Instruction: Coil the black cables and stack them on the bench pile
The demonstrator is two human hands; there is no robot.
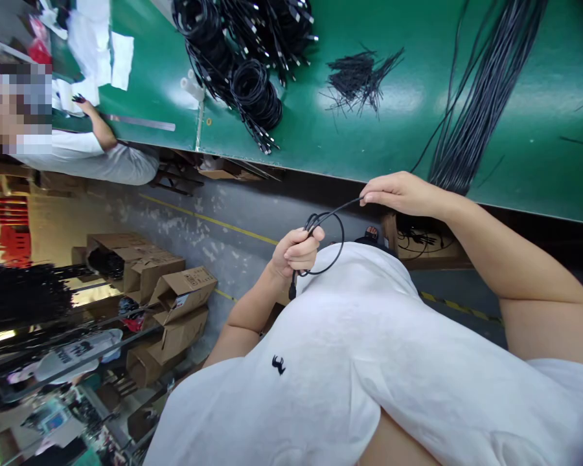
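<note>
A thin black cable point(342, 234) hangs in loose loops between my hands, in front of the white shirt. My left hand point(298, 251) is closed around the gathered loops, and a dark plug end point(292, 288) dangles below the fist. Out to the right, my right hand point(393, 193) pinches the same cable between thumb and fingers near the table's edge. Beside that hand a long bundle of straight black cables point(486, 110) lies on the green table point(350, 145); one strand runs from the bundle toward my right hand.
Coiled black cables point(255, 94) with metal-tipped ends are heaped on the table, left of a pile of short black ties point(362, 74). Another person point(102, 145) sits at the table's far left, near a metal ruler point(140, 122). Cardboard boxes point(175, 304) stand on the floor.
</note>
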